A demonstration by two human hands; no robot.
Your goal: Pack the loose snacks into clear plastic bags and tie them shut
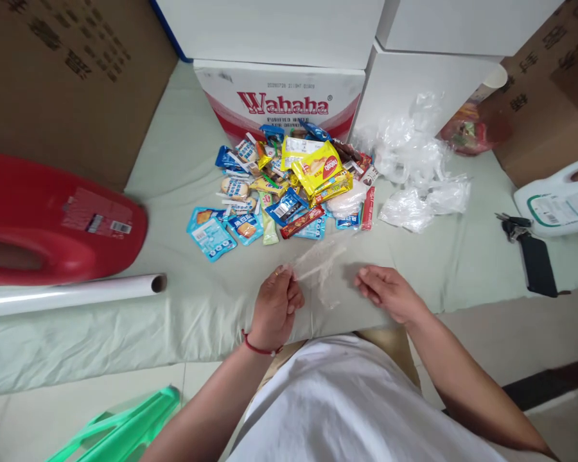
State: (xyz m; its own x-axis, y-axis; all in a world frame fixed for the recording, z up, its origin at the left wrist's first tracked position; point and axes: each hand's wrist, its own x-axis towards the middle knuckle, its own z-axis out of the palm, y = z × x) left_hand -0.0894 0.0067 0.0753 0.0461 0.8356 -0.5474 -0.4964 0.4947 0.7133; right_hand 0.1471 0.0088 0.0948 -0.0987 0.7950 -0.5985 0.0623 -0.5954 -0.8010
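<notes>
My left hand (278, 301), with a red cord bracelet at its wrist, pinches the edge of a clear plastic bag (324, 266). The thin bag spreads out to the right of those fingers, above the table's front part. Just past the bag's right side, my right hand (388, 290) has its fingers curled and pressed together, and whether anything is between them I cannot make out. Beyond both hands lies a heap of wrapped snacks (289, 186), with a yellow nabati wafer pack (318, 168) on top. Crumpled clear plastic bags (414, 173) are piled right of the snacks.
A Wahaha carton (279, 96) backs the snack heap. On the left stand a red jug (58, 224) and a white roll (72, 294). A white bottle (559, 199) and keys with a black holder (534, 256) lie right. A green stool (120, 427) is on the floor.
</notes>
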